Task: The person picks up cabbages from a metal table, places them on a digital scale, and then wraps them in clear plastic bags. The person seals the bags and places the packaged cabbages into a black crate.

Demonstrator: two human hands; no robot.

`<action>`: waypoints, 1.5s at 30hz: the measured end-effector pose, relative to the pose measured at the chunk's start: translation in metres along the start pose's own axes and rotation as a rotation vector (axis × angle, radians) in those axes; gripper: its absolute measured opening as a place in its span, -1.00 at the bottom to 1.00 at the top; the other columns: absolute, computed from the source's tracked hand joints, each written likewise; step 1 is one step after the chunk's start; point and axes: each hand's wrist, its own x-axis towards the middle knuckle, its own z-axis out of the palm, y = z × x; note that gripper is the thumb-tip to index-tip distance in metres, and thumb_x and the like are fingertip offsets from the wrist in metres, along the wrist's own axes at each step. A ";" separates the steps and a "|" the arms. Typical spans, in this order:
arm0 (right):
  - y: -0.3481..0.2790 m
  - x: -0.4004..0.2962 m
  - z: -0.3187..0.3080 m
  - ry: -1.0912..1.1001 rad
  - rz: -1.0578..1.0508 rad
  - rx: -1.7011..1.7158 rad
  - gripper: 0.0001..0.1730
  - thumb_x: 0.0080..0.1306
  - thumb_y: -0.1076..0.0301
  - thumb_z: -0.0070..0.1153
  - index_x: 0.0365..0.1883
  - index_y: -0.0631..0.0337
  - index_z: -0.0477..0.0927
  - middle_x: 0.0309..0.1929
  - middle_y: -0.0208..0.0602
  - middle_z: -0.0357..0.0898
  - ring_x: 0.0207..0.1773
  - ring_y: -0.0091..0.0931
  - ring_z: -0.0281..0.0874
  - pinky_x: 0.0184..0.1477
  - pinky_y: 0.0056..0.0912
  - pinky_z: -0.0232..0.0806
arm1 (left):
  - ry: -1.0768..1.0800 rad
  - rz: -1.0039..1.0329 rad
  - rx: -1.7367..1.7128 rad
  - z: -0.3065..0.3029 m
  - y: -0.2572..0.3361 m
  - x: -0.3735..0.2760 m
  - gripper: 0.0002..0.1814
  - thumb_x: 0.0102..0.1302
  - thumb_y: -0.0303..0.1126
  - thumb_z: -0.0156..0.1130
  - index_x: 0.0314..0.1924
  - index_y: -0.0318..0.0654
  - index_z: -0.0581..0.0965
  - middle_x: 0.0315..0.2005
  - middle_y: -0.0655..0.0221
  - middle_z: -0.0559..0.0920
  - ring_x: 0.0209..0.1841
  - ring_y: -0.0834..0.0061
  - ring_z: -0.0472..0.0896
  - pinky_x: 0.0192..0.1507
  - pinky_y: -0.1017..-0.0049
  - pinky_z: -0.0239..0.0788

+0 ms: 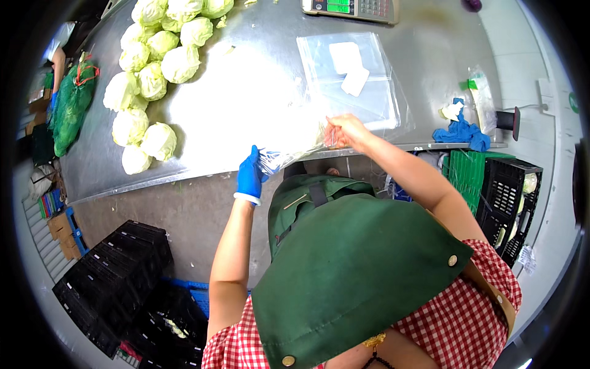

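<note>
A clear plastic bag (295, 153) is stretched between my two hands at the front edge of the steel table (230, 133). My left hand (250, 177), in a blue glove, grips its left end. The bare fingers of my right hand (345, 132) pinch the other end. Glare washes out part of the bag, and I cannot tell whether anything is inside. Beyond my right hand lies a stack of flat clear bags (322, 99) with white paper pieces (355, 81) on top. Several pale green cabbages (180, 64) are grouped on the table's left side.
A digital scale (352, 10) stands at the back. To the right lie a blue glove or cloth (463, 131) and a plastic packet (483, 101). Black crates (115, 276) stand lower left, others (509, 203) lower right. Past the left edge hangs a green mesh sack (73, 108), near another person's arm (58, 69).
</note>
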 end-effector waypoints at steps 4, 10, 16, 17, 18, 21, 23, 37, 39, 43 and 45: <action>0.005 -0.006 0.018 0.541 -0.488 -0.384 -0.76 0.43 0.30 0.02 -0.18 0.31 0.61 -0.22 -0.07 0.66 -0.19 -0.35 0.65 -0.17 -0.28 0.45 | 0.009 -0.068 -0.270 0.018 -0.006 0.014 -0.46 0.58 -0.04 -0.07 0.16 -0.39 0.57 -0.04 0.21 0.71 -0.05 0.40 0.70 0.00 0.42 0.58; -0.035 -0.035 0.097 0.087 -1.113 -1.555 -0.34 0.09 0.16 0.39 0.20 0.00 0.52 0.36 -0.24 0.36 0.46 -0.12 0.17 0.42 0.07 0.14 | 0.114 -0.168 -0.318 0.025 -0.001 0.014 -0.47 0.52 0.04 0.01 0.07 -0.29 0.62 -0.12 0.34 0.74 -0.08 0.49 0.70 -0.09 0.52 0.54; -0.012 0.004 0.072 0.128 -0.846 -1.462 0.02 -0.14 0.01 0.53 0.35 -0.15 0.39 0.54 -0.42 0.08 0.51 -0.06 0.01 0.40 0.13 0.13 | 0.374 0.341 0.563 0.011 -0.005 0.038 -0.52 0.28 -0.29 0.36 0.17 -0.29 0.56 0.06 0.15 0.66 0.02 0.24 0.67 0.04 0.35 0.52; -0.006 0.002 0.067 0.154 -0.846 -1.446 0.03 -0.15 0.01 0.54 0.36 -0.16 0.39 0.54 -0.42 0.07 0.51 -0.05 0.02 0.40 0.13 0.13 | 0.433 0.642 0.883 0.024 0.012 0.032 -0.47 0.23 -0.30 0.40 0.19 -0.31 0.54 0.10 0.10 0.63 0.03 0.17 0.66 0.06 0.31 0.52; -0.007 0.001 0.069 0.150 -0.864 -1.446 0.03 -0.14 0.00 0.53 0.37 -0.17 0.39 0.54 -0.42 0.09 0.49 -0.07 0.05 0.40 0.11 0.15 | 0.298 0.777 0.982 0.036 0.042 0.022 -0.44 0.22 -0.48 0.32 0.26 -0.27 0.50 0.21 0.03 0.55 0.19 0.08 0.57 0.22 0.27 0.42; -0.021 0.017 0.061 0.083 -0.753 -1.236 0.03 -0.11 0.04 0.52 0.39 -0.12 0.37 0.53 -0.36 0.13 0.52 -0.10 0.04 0.44 0.06 0.12 | -0.089 0.854 1.011 0.030 0.020 0.065 -0.43 0.26 -0.58 0.23 0.30 -0.28 0.47 0.23 0.06 0.55 0.26 0.22 0.54 0.28 0.33 0.36; -0.037 0.038 0.051 0.091 -0.639 -1.013 0.01 0.00 -0.05 0.48 0.41 0.03 0.34 0.48 -0.20 0.22 0.45 -0.19 0.22 0.41 0.00 0.17 | -0.156 0.564 0.372 0.030 0.007 0.095 -0.50 0.35 -0.61 0.06 0.31 -0.31 0.49 0.23 0.23 0.56 0.22 0.44 0.54 0.26 0.45 0.35; -0.007 -0.138 -0.046 0.245 -0.778 0.361 0.08 0.08 0.41 0.54 0.43 0.29 0.07 0.21 -0.24 0.42 0.31 -0.44 0.35 0.33 -0.35 0.29 | -0.242 0.329 0.393 0.225 0.030 0.019 -0.45 0.57 0.06 -0.06 0.31 -0.16 0.46 0.09 0.46 0.62 0.11 0.62 0.52 0.12 0.52 0.28; -0.002 -0.183 -0.072 0.511 -0.856 0.220 -0.01 0.12 0.36 0.51 0.41 0.31 0.14 0.21 -0.17 0.43 0.28 -0.42 0.41 0.32 -0.38 0.28 | -0.367 0.266 0.373 0.288 0.013 0.018 -0.45 0.56 -0.01 -0.04 0.34 -0.23 0.41 0.14 0.35 0.57 0.19 0.49 0.50 0.22 0.47 0.26; 0.031 -0.286 -0.149 0.545 -1.018 0.476 -0.09 0.34 0.18 0.23 0.53 0.21 0.04 0.04 -0.19 0.58 0.19 -0.43 0.49 0.26 -0.37 0.33 | -0.758 0.370 0.388 0.414 -0.007 -0.056 -0.32 0.52 0.00 0.03 0.45 -0.29 0.27 0.30 0.17 0.42 0.29 0.33 0.44 0.32 0.39 0.22; 0.066 -0.337 -0.185 0.467 -1.169 0.756 -0.19 0.38 0.19 0.10 0.53 0.17 0.09 -0.01 -0.21 0.63 0.11 -0.42 0.56 0.22 -0.28 0.39 | -0.996 0.560 0.439 0.452 -0.010 -0.123 -0.11 0.48 0.06 0.08 0.53 -0.42 0.04 0.39 0.06 0.31 0.38 0.20 0.38 0.40 0.23 0.18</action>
